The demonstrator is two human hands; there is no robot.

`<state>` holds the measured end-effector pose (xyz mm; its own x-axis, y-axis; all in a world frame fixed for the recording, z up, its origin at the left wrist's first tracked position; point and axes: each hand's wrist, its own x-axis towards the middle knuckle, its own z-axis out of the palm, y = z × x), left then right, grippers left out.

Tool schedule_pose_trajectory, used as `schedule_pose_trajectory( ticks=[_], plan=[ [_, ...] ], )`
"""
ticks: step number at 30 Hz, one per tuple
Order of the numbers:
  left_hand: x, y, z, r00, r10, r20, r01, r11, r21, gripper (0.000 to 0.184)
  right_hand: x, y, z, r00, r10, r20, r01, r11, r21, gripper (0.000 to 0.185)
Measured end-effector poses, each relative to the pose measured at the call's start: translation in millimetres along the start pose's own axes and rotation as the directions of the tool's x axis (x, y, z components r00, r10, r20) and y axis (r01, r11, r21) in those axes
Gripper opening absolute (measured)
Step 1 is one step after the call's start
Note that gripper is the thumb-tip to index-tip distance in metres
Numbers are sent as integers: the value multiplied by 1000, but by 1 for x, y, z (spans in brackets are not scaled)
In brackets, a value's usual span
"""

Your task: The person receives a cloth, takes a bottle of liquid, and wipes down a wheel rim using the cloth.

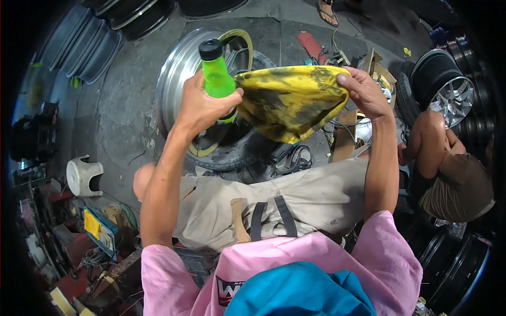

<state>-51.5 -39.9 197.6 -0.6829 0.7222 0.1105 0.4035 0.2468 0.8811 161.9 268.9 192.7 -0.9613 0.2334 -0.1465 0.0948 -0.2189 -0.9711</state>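
My left hand (205, 108) is wrapped round a bright green bottle (217, 76) with a black cap, held upright. A yellow cloth (295, 97), smeared with black stains, stretches between my two hands. Its right corner is pinched in my right hand (366, 92), thumb on top. The cloth's left end meets the bottle and my left fingertips; whether those fingers also grip it I cannot tell. Below and behind the bottle lies a silver wheel rim (171, 87) beside a black tyre (224, 160). A dull yellow ring (243, 38) is partly hidden by the bottle and my left hand.
Stacked rims (87, 45) stand at the upper left, with a white stool (84, 176) lower down. Cardboard boxes (345, 139) and cables are on the right. Another person's bent knee (429, 134) is at far right, near a chrome wheel (454, 100). A sandalled foot (328, 13) shows at top.
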Motion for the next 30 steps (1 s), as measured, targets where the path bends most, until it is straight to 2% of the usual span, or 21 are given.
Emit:
schedule_pose_trajectory(
  ticks=[2,4,6,12,13,14,15,16,18,19,20,21,22,23,24,25,26,27,28,29,30],
  plan=[
    [0,0,-5,999,-32,-20,31,998,-57,25,1,1,-1,993,112,-34,-117,950,-288,36],
    [-1,0,-8,996,-24,-81,21,999,-35,25,3,2,-7,990,140,-33,-143,925,-353,33],
    [-2,2,-10,996,1,-90,-3,1000,-18,25,1,0,-13,968,250,3,-205,802,-562,29],
    [-3,-5,-6,999,-19,-50,21,999,48,28,-6,3,-31,973,211,-90,-220,745,-629,22],
    [-3,-7,-6,998,-42,-37,44,998,38,29,-9,-2,-31,983,155,-97,-182,838,-514,21],
    [-5,-9,-4,997,-48,-52,51,998,47,29,-6,2,-26,1000,-2,18,8,935,-355,21],
    [-7,-7,2,1000,0,13,-1,998,70,34,-4,4,-20,979,-158,131,178,972,-154,23],
    [-10,-7,8,996,43,81,-50,995,89,39,-4,-5,-11,960,-210,186,230,969,-92,28],
    [-16,-16,23,985,2,170,-26,991,135,46,-1,-2,3,918,-370,141,316,899,303,36],
    [-19,-20,30,978,28,207,-64,984,166,51,-9,-6,9,953,-299,36,251,854,456,41],
    [-21,-22,32,949,-84,302,15,974,226,54,-16,-9,11,976,-209,-57,201,777,597,48],
    [-23,-26,34,930,-115,348,18,963,268,56,-10,-6,5,944,-330,17,269,798,539,58],
    [-24,-32,37,908,-144,393,17,951,310,57,-9,-2,2,944,-330,21,268,798,539,58],
    [-25,-36,38,910,-144,389,18,950,311,57,-9,1,-2,942,-334,43,286,860,423,57],
    [-26,-41,38,891,-180,417,-2,916,400,58,-9,2,0,940,-335,64,302,905,301,58],
    [-27,-45,38,869,-220,443,-26,874,485,58,-7,6,19,955,-294,-41,296,953,56,69],
    [-28,-49,38,867,-222,446,-27,873,487,58,-7,9,39,964,-228,-136,212,969,-124,83],
    [-28,-53,37,856,-257,448,-22,849,528,57,-5,11,62,967,-169,-193,112,955,-275,88],
    [-28,-57,36,845,-289,450,-20,824,567,56,-3,17,72,991,-19,-132,-20,957,-291,87],
    [-29,-61,35,842,-287,458,-27,824,566,56,0,36,73,993,63,-98,-88,958,-274,75],
    [-30,-66,34,834,-305,461,-26,811,584,56,4,42,77,992,120,-45,-128,926,-356,59]
  ],
)
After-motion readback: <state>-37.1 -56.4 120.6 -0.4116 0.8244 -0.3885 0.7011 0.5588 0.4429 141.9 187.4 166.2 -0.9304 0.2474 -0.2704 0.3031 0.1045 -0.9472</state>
